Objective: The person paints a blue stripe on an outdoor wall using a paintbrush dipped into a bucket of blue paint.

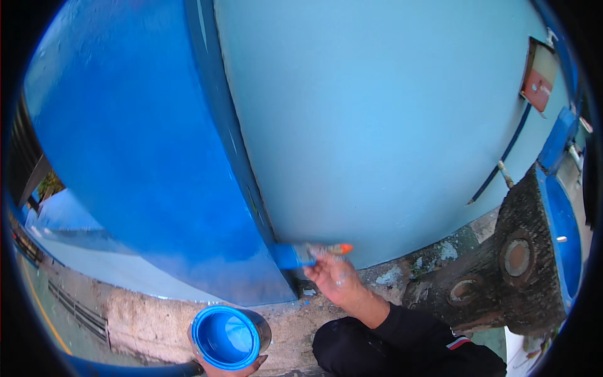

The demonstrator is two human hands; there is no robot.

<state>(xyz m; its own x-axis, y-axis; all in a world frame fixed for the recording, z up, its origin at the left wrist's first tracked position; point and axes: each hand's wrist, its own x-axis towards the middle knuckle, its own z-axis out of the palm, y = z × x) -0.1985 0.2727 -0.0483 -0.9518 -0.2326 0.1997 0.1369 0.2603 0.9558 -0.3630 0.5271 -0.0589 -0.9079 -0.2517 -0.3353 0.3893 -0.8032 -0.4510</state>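
Note:
My right hand (336, 276) is closed round a paintbrush (308, 252) with an orange-tipped handle, blurred by motion. Its blue bristles meet the lower edge of a column, whose broad face (144, 125) is bright blue. The column's narrow side (226, 119) is a duller grey-blue, next to a pale blue wall (377, 125). Low in the view, my left hand (242, 371) grips a round paint can (265, 330) from below. Blue paint (226, 338) lies inside it, and blue coats its rim. Most of the left hand is hidden beneath the can.
A thick tree trunk (483, 270) with round cut scars stands at the right. Above it, a red-and-white box (539, 75) and a dark pipe (502, 160) are fixed to the wall. A rough stone ledge (144, 320) runs along the bottom, with a metal grate (78, 311) at left.

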